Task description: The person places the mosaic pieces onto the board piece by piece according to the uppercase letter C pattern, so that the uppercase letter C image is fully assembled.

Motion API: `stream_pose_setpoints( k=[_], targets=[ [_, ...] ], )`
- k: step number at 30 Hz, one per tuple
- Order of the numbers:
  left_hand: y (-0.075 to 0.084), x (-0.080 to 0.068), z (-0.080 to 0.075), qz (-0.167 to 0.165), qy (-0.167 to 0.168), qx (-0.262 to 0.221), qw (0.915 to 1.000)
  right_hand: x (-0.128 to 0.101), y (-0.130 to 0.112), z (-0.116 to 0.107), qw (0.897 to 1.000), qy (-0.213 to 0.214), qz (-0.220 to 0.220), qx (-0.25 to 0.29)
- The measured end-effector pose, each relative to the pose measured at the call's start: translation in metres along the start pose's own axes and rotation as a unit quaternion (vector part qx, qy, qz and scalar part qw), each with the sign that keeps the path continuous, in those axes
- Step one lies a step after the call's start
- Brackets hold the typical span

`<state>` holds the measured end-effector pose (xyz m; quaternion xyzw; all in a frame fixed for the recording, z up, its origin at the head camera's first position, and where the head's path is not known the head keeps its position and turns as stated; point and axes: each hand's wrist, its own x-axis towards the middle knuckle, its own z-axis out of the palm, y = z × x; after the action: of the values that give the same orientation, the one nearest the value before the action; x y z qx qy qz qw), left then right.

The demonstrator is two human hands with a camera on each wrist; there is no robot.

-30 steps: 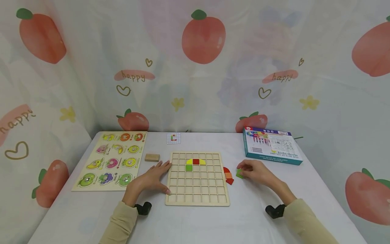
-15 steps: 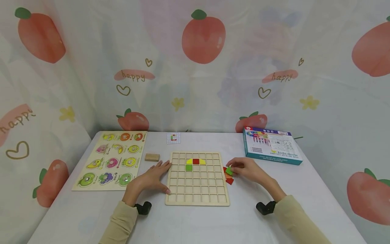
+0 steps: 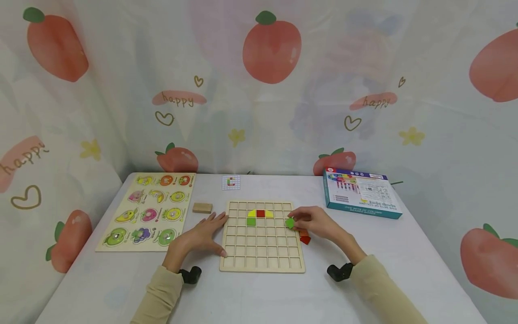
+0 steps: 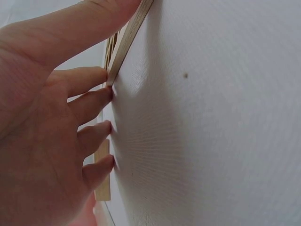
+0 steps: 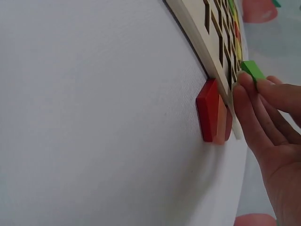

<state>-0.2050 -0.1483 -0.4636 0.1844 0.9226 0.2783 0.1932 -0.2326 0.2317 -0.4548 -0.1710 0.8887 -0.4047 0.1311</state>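
A wooden grid board [image 3: 261, 251] lies flat in the head view. Its upper rows hold a red square [image 3: 261, 213] between two yellow curved pieces [image 3: 269, 214], with a green square [image 3: 251, 221] below the left one. Over the board's right edge, my right hand [image 3: 319, 221] pinches a green block [image 5: 253, 69] between thumb and fingers. My left hand [image 3: 198, 236] rests at the board's left edge, fingers spread, the thumb touching the rim. Beside the right edge lie loose red [image 5: 207, 110] and orange pieces [image 5: 220, 120], partly hidden by the right hand in the head view.
A fruit puzzle board [image 3: 155, 195] lies at the left. Near it sit a small wooden block [image 3: 202, 208] and a patterned grid card [image 3: 231, 182]. A flat box [image 3: 360, 193] stands at the back right, before a printed curtain [image 3: 259, 126].
My right hand has moved left with the green block, passing over the loose pieces to the board's right edge. The left hand has stayed in place.
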Motion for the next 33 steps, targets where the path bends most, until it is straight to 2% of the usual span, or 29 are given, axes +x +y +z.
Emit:
stream_pose_setpoints(
  k=[12, 33],
  targets=[
    [0.002, -0.002, -0.001, 0.007, -0.004, -0.003, 1.0, 0.017, -0.017, 0.02, 1.0, 0.001, 0.002, 0.013],
    [0.002, -0.001, 0.0, 0.008, 0.0, 0.009, 0.9999, 0.033, -0.04, 0.051, 0.999, -0.003, -0.03, 0.023]
  ],
)
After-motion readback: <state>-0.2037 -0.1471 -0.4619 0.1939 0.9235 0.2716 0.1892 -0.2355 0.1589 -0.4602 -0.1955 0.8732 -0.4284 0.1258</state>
